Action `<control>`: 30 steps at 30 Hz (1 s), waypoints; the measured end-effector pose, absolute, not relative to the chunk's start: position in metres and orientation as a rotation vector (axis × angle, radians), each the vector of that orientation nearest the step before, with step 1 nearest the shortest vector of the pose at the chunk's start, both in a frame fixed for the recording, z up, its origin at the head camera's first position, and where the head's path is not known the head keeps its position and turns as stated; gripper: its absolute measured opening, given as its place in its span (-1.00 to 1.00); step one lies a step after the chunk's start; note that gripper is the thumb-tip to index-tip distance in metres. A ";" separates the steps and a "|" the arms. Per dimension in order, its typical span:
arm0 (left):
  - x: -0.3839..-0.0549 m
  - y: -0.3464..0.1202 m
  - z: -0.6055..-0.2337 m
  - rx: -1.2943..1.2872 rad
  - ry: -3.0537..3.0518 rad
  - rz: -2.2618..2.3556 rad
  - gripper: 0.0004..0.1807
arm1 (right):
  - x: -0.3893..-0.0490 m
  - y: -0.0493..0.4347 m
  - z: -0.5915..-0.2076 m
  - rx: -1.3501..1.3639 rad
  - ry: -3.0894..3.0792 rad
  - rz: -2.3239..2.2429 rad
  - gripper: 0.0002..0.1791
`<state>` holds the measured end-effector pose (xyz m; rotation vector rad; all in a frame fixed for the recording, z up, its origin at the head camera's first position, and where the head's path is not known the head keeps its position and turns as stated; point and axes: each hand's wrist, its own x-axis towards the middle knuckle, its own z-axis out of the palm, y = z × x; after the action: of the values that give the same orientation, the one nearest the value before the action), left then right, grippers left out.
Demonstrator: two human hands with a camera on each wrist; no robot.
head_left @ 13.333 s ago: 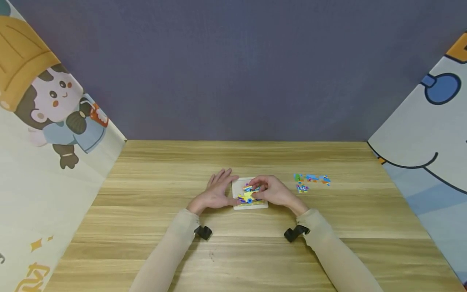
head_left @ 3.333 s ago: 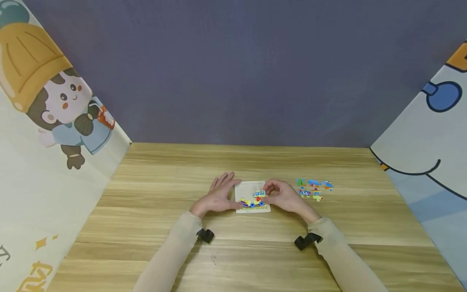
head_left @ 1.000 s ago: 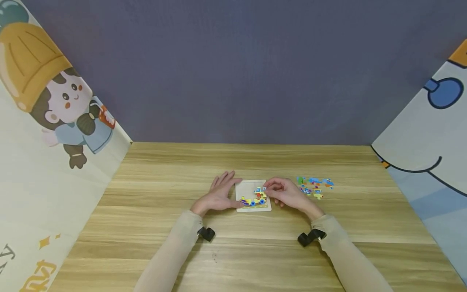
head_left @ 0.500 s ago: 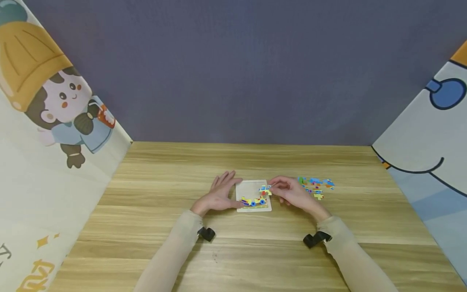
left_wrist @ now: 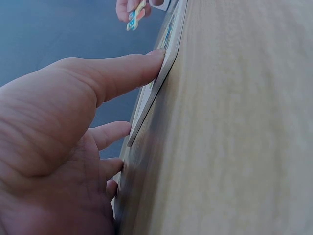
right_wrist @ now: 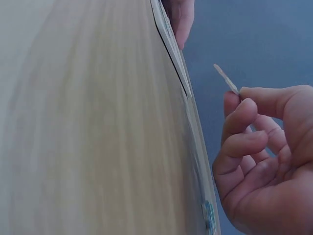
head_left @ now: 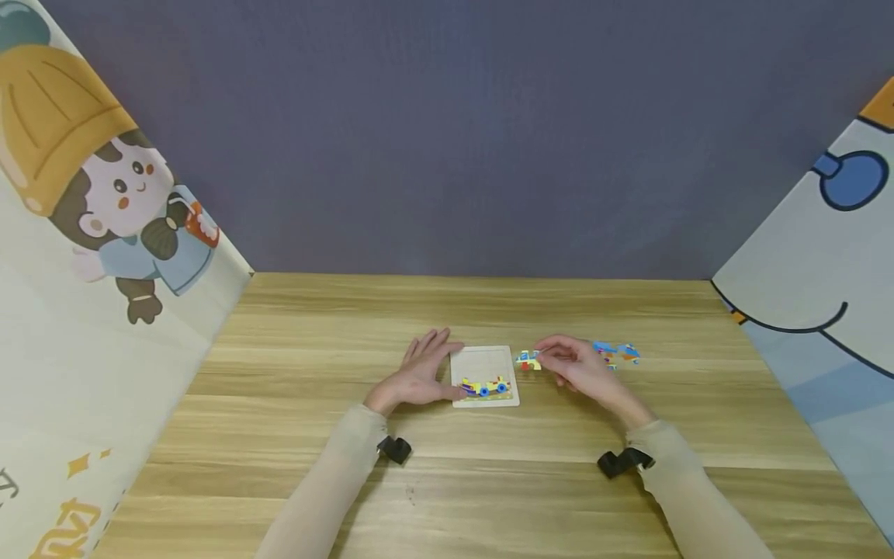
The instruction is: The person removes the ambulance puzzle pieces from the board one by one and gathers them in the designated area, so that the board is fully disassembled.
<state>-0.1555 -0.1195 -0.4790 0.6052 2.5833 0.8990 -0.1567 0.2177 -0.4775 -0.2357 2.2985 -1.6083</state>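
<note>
A small pale puzzle board (head_left: pixel 480 362) lies on the table, with several coloured pieces (head_left: pixel 484 388) forming a yellow vehicle with blue wheels along its lower part. My left hand (head_left: pixel 416 378) rests at the board's left side, fingers spread and thumb pressing on the lower left; the left wrist view shows the thumb tip on the board's edge. My right hand (head_left: pixel 581 371) pinches a puzzle piece (head_left: pixel 527 359), blue, white, yellow and red, between thumb and forefinger. That piece is held above the table, just right of the board. In the right wrist view it appears edge-on.
Several loose puzzle pieces (head_left: pixel 616 352) lie to the right, partly hidden behind my right hand. The wooden table (head_left: pixel 482 497) meets a dark grey partition (head_left: pixel 475 155) at the back. Cartoon-printed panels (head_left: pixel 63 326) stand at both sides.
Earlier, the piece in my right hand was over the board above the wheels; hand and piece have moved right, off the board toward the loose pieces. My left hand has stayed in place.
</note>
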 end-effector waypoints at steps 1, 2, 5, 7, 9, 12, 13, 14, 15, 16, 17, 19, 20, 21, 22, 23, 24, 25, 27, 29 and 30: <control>-0.155 -0.120 -0.479 0.605 2.584 0.899 0.01 | -0.156 0.219 -0.477 -0.234 2.302 -1.619 -0.63; -0.155 -0.120 -0.478 0.604 2.585 0.898 0.01 | -0.156 0.221 -0.477 -0.238 2.306 -1.628 -0.63; -0.154 -0.122 -0.477 0.606 2.586 0.908 0.01 | -0.155 0.227 -0.475 -0.229 2.318 -1.640 -0.63; -0.153 -0.122 -0.476 0.603 2.582 0.911 0.01 | -0.153 0.231 -0.473 -0.229 2.333 -1.637 -0.62; -0.153 -0.123 -0.475 0.605 2.580 0.922 0.01 | -0.150 0.235 -0.472 -0.218 2.345 -1.634 -0.60; -0.152 -0.124 -0.475 0.606 2.577 0.922 0.01 | -0.147 0.242 -0.470 -0.216 2.340 -1.650 -0.58; -0.152 -0.124 -0.475 0.609 2.579 0.924 0.01 | -0.146 0.244 -0.470 -0.201 2.336 -1.661 -0.58; -0.152 -0.124 -0.475 0.609 2.580 0.921 0.01 | -0.145 0.246 -0.470 -0.195 2.334 -1.668 -0.57; -0.152 -0.125 -0.475 0.609 2.580 0.915 0.01 | -0.144 0.249 -0.469 -0.189 2.334 -1.672 -0.57; -0.151 -0.125 -0.475 0.612 2.580 0.912 0.01 | -0.142 0.251 -0.469 -0.185 2.338 -1.672 -0.57; -0.151 -0.126 -0.475 0.616 2.578 0.915 0.01 | -0.140 0.253 -0.469 -0.178 2.344 -1.671 -0.56; -0.149 -0.127 -0.475 0.625 2.573 0.922 0.01 | -0.136 0.257 -0.468 -0.163 2.361 -1.666 -0.57; -0.149 -0.128 -0.475 0.629 2.570 0.925 0.01 | -0.133 0.259 -0.468 -0.159 2.369 -1.662 -0.57; -0.148 -0.129 -0.475 0.635 2.569 0.932 0.01 | -0.131 0.261 -0.468 -0.157 2.374 -1.659 -0.57; -0.147 -0.129 -0.475 0.641 2.568 0.938 0.00 | -0.129 0.263 -0.467 -0.151 2.381 -1.655 -0.57; -0.147 -0.130 -0.475 0.644 2.565 0.940 0.01 | -0.126 0.264 -0.467 -0.141 2.388 -1.653 -0.57; -0.146 -0.131 -0.475 0.645 2.564 0.938 0.01 | -0.124 0.265 -0.466 -0.126 2.396 -1.653 -0.57; -0.146 -0.131 -0.475 0.644 2.564 0.938 0.01 | -0.123 0.268 -0.467 -0.113 2.402 -1.650 -0.57; -0.146 -0.131 -0.475 0.640 2.569 0.932 0.01 | -0.122 0.273 -0.467 -0.091 2.414 -1.648 -0.57; -0.146 -0.131 -0.476 0.639 2.568 0.929 0.01 | -0.120 0.279 -0.467 -0.068 2.433 -1.648 -0.58; -0.146 -0.131 -0.476 0.641 2.570 0.930 0.01 | -0.119 0.282 -0.468 -0.061 2.439 -1.652 -0.59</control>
<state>-0.1462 -0.1308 -0.4760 0.6409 2.5697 0.9296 -0.1194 0.2823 -0.4679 -0.0612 2.4393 -1.6515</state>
